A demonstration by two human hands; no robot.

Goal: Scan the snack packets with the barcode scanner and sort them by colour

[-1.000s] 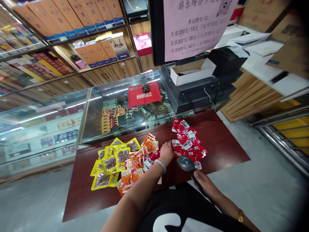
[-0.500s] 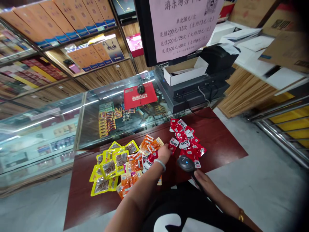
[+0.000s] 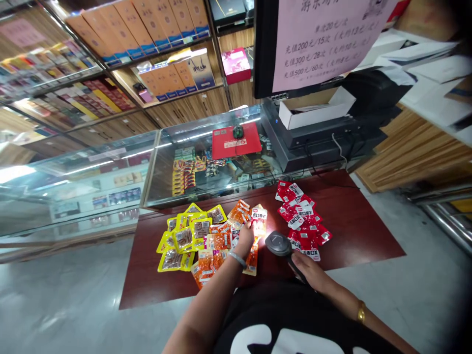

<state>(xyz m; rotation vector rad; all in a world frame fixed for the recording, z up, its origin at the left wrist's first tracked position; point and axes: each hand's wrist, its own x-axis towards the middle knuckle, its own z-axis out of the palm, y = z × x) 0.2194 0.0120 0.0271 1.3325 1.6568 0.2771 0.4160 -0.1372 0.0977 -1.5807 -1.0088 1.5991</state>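
My left hand (image 3: 245, 242) is closed on a small red-and-white snack packet (image 3: 259, 215), pinching its lower part. In my right hand (image 3: 310, 269) is a dark handheld barcode scanner (image 3: 279, 244), gripped by its handle. A bright light falls on the packet and the table between it and the scanner head. Under and beside my left hand lie orange snack packets (image 3: 219, 241), partly covered by my forearm. Yellow-edged snack packets (image 3: 183, 238) form a pile farther left. Right of the scanner, more red-and-white packets (image 3: 304, 216) lie heaped.
The packets lie on a dark red table (image 3: 354, 221). A glass display counter (image 3: 165, 169) adjoins its far side, carrying a red mat (image 3: 228, 147) with a mouse (image 3: 238, 131). Behind the table stand a monitor (image 3: 267, 49), a white open box (image 3: 313, 110) and black equipment (image 3: 295, 150).
My left hand has moved left from the red heap with a packet, now raised over the orange ones. The scanner has swung toward it and its light is on. The view has shifted left.
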